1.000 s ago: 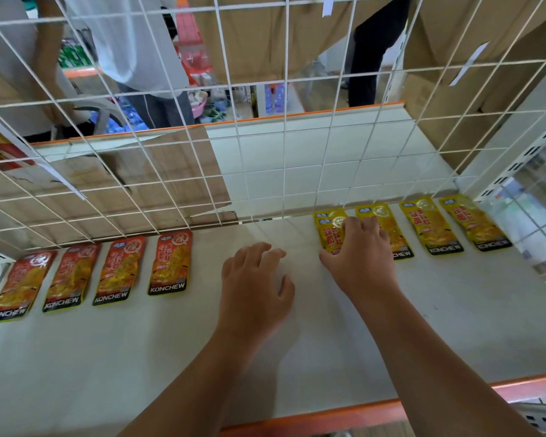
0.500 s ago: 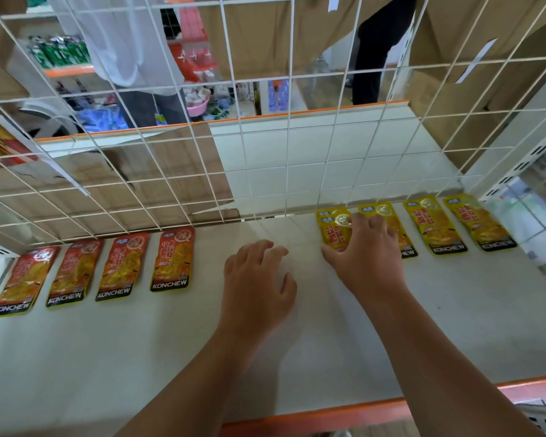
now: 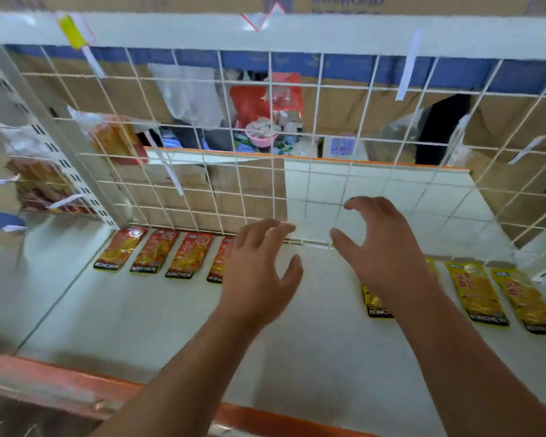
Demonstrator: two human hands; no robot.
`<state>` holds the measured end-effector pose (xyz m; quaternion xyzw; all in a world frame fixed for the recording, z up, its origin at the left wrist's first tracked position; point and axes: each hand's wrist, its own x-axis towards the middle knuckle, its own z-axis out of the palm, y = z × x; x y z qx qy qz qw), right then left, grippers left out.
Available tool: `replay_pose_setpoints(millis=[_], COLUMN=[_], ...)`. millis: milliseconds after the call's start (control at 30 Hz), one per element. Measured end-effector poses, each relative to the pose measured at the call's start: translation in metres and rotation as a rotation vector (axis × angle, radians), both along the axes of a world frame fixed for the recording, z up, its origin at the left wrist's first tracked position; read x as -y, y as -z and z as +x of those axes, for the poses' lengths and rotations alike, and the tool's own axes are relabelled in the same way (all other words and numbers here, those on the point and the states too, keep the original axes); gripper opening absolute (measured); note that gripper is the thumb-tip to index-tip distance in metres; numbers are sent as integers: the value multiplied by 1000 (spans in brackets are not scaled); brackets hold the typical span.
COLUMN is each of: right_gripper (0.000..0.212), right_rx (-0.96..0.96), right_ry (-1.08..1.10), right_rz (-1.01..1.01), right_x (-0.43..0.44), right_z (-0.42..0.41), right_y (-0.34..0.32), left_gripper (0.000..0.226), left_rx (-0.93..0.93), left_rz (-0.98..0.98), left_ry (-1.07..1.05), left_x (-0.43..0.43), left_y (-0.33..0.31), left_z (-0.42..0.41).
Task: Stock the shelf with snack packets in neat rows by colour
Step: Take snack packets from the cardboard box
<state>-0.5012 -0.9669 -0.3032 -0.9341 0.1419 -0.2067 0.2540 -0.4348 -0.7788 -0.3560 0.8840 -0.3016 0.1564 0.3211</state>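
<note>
White flat shelf (image 3: 139, 316) with an orange front lip (image 3: 281, 419); a white wire grid panel (image 3: 270, 121) stands along its back edge. The red-orange foil snack packets (image 3: 188, 255) lie flat in a side-by-side row at the back edge toward the back-left corner. Four are visible, black "KONCHEW" bands facing the front edge, and the rightmost is partly hidden behind the left hand (image 3: 259, 272). The yellow foil snack packets (image 3: 476, 293) lie flat in a row along the back edge toward the right side. Two are fully visible, one is half covered by the right forearm, and a sliver of another shows past the right wrist. The middle of the back edge between the two rows is bare. Left hand is over the shelf middle, fingers spread loosely, holding nothing. Right hand (image 3: 382, 257) is beside it near the grid, fingers wide apart and curved, also holding nothing. Cannot tell whether either hand touches the shelf. Brown cardboard boxes (image 3: 246, 197) show behind the grid; the frame is motion-blurred.
</note>
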Motion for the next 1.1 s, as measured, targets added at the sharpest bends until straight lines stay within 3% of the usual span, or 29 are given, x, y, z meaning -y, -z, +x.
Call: replay_pose_setpoints(millis=[267, 500, 833, 1100], right_gripper=[43, 38, 23, 16], right_rx=[234, 319, 281, 172], right_ry=[-392, -578, -666, -686], right_rz=[-116, -194, -174, -214], right_x=[-102, -234, -409, -495], right_z=[40, 47, 94, 150], right_y=[-136, -226, -276, -300], left_gripper=[46, 51, 42, 39], left_rx=[330, 355, 220, 105], left_rz=[-116, -38, 47, 66], left_ry=[-254, -438, -577, -611], left_x=[-127, -296, -510, -589], left_y=[-163, -269, -319, -326], left_z=[4, -13, -10, 31])
